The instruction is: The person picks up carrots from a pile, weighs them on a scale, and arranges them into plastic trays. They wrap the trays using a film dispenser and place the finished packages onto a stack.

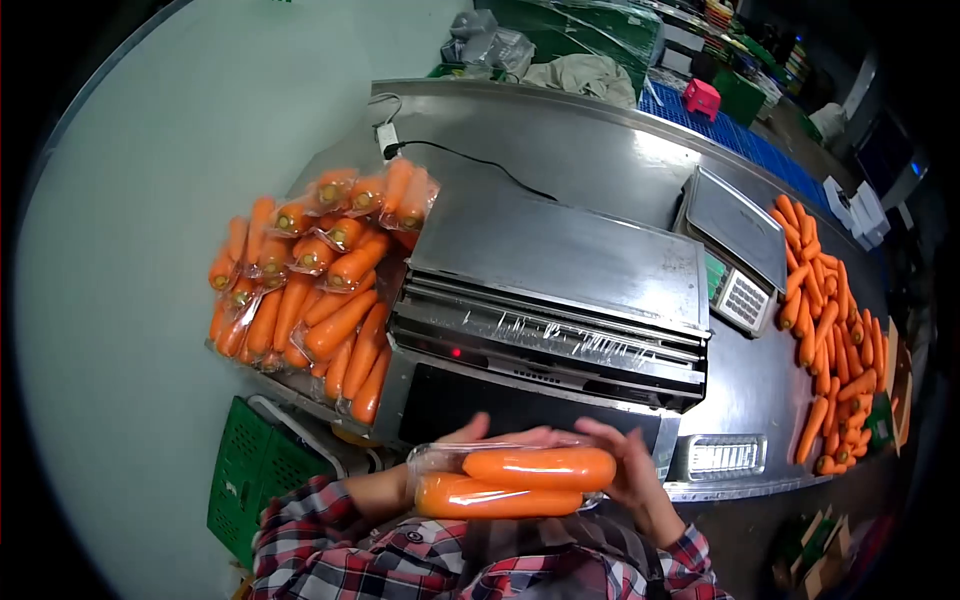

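wrapped carrots (540, 468), left fingers (474, 429) partly hidden behind them

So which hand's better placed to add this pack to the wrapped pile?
Left, likely: left hand is nearer the wrapped pile; right hand is at the far end of the pack.

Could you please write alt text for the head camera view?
Two hands hold a clear-wrapped pack of carrots before a metal wrapping machine, with wrapped carrots piled left and loose carrots beside a scale at right.
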Demonstrator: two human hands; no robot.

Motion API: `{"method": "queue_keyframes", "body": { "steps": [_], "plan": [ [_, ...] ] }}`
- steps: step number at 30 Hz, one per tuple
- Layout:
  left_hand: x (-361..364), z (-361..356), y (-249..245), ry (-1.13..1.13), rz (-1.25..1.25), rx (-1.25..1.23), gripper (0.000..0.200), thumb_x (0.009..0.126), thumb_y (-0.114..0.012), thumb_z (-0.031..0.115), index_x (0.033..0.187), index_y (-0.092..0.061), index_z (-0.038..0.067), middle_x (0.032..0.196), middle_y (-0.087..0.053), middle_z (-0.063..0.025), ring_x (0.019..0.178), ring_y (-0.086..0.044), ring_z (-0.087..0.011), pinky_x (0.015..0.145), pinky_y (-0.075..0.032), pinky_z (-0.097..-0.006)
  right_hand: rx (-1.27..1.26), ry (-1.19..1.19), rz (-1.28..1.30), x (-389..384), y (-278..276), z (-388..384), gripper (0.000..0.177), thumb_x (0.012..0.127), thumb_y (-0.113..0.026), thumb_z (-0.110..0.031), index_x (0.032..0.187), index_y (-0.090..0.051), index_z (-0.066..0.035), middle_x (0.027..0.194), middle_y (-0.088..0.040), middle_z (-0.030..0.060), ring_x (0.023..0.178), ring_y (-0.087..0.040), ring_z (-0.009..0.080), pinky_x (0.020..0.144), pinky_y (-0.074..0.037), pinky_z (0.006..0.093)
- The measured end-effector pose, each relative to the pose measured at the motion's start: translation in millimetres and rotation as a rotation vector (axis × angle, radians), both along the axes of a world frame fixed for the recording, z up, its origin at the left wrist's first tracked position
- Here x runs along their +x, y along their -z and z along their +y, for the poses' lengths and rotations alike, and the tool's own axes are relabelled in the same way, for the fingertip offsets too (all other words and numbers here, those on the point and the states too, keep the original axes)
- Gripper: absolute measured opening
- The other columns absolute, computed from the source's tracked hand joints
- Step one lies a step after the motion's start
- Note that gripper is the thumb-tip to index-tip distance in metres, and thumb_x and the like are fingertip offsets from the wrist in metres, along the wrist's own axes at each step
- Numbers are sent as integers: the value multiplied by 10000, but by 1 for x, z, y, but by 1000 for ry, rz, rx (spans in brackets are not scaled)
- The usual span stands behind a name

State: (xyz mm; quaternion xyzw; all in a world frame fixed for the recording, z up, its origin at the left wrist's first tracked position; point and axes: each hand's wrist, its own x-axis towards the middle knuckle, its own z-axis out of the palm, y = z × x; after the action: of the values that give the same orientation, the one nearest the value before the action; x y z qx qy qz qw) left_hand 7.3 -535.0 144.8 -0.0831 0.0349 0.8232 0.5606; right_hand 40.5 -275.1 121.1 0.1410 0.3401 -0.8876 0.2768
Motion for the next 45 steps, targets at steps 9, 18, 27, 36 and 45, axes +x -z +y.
{"method": "queue_keyframes", "body": {
  "steps": [9,18,27,36,45],
  "plan": [
    [-9,-80,-24,-402,275,-1085,317,920,-538,270,1073,-550,-7,911,-615,-86,841,-637,-177,731,-532,-294,527,22,321,-24,-11,-30,387,977,-379,-351,1123,-510,-17,1041,-582,94,883,-578,154,803,-455,284],
    [-218,-233,-55,-1492,554,-932,385,952,-451,327,1201,-478,35,1127,-539,-103,1046,-526,-232,919,-463,-359,976,708,295,-1,-2,81,267,975,-425,-242,1059,-536,-14,776,-631,105,637,-623,172,578,-516,272],
    [-374,-281,0,-895,1199,-1819,333,913,-492,247,1155,-516,19,1109,-551,-146,1022,-536,-268,905,-453,-356,2011,76,132,88,84,196,426,773,-447,60,1190,-510,3,1157,-564,176,1061,-546,292,873,-450,361],
    [-223,-141,-79,-686,2117,-2478,281,871,-532,171,1095,-563,5,1099,-567,-192,1015,-544,-311,896,-444,-358,2219,-312,540,127,111,272,381,737,-512,47,1110,-541,-28,1234,-525,142,1101,-530,312,915,-449,362],
    [-77,196,-44,-477,1609,-1128,278,943,-488,219,1082,-577,-4,769,-633,-87,698,-603,-149,788,-484,-323,1969,-277,1254,125,102,321,95,760,-526,-136,812,-496,-63,793,-490,91,766,-514,250,692,-419,374]
  ]
}}
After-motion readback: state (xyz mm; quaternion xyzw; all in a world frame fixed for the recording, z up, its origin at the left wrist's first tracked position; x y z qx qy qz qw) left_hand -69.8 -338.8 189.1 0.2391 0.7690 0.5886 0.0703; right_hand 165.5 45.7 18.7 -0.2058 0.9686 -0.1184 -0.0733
